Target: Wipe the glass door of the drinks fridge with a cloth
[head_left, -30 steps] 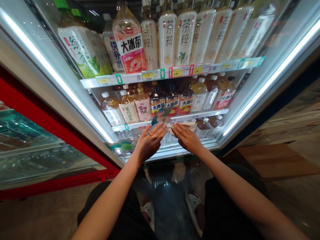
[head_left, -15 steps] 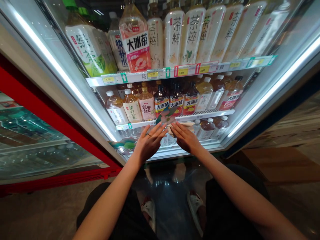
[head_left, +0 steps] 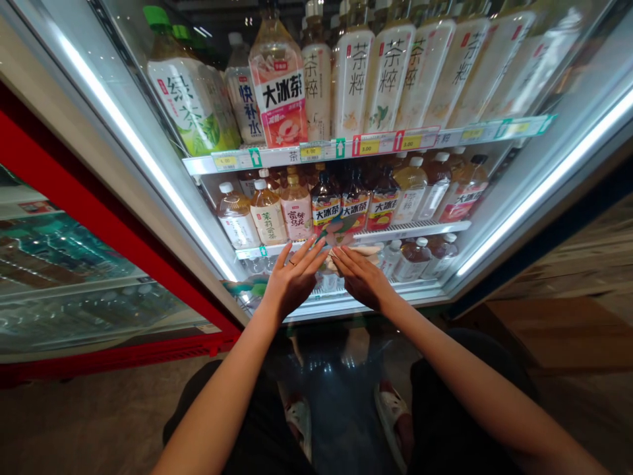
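My left hand [head_left: 293, 276] lies with its fingers spread against the glass door of a lit drinks fridge; a ring shows on one finger. Beside it, my right hand [head_left: 364, 278] presses a beige cloth [head_left: 368, 251] to the glass, with the fingers laid over it and its edge showing past them. The two hands are close together, fingertips nearly meeting. Just above the fingertips is a green and pink decal [head_left: 337, 229] on the glass. Part of the cloth is hidden under my right hand.
Behind the glass, shelves hold rows of bottled teas, among them a large peach tea bottle [head_left: 279, 86]. A red-framed fridge [head_left: 163, 264] stands to the left. Flattened cardboard [head_left: 558, 330] lies at the right. My feet are on the floor below.
The view has shifted a little, so the shelves sit slightly further right and lower. Both hands have slid slightly left across the glass, the cloth moving along under my right hand.
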A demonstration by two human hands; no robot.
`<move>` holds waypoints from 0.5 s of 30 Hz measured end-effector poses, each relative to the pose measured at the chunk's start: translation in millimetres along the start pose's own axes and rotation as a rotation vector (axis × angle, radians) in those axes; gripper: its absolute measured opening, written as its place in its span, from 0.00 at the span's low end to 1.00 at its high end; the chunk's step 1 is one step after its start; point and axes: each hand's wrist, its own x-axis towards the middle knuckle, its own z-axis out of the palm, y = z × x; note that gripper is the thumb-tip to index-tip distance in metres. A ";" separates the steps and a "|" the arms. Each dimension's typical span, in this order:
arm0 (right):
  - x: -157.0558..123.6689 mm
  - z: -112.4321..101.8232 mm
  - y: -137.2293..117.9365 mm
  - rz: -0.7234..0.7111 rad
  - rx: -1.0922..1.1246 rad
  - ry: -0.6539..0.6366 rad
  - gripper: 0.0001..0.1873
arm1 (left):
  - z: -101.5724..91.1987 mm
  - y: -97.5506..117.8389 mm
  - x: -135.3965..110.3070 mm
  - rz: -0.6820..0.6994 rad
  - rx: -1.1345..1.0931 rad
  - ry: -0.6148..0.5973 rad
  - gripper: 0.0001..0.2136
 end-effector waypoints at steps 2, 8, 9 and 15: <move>3.9 -1.1 -1.5 0.017 -0.028 0.004 0.50 | -2.3 -1.9 1.1 -0.019 0.016 0.029 0.29; -0.4 -7.2 -3.9 0.051 -0.047 0.047 0.50 | -11.1 -9.3 -5.3 -0.059 0.012 0.047 0.29; -0.7 -6.1 -5.8 0.044 -0.034 0.037 0.50 | -12.5 -10.7 -8.1 -0.061 0.007 0.050 0.30; 11.5 5.4 -16.9 0.027 -0.012 0.028 0.53 | -25.1 -18.8 -26.2 -0.069 -0.008 0.008 0.34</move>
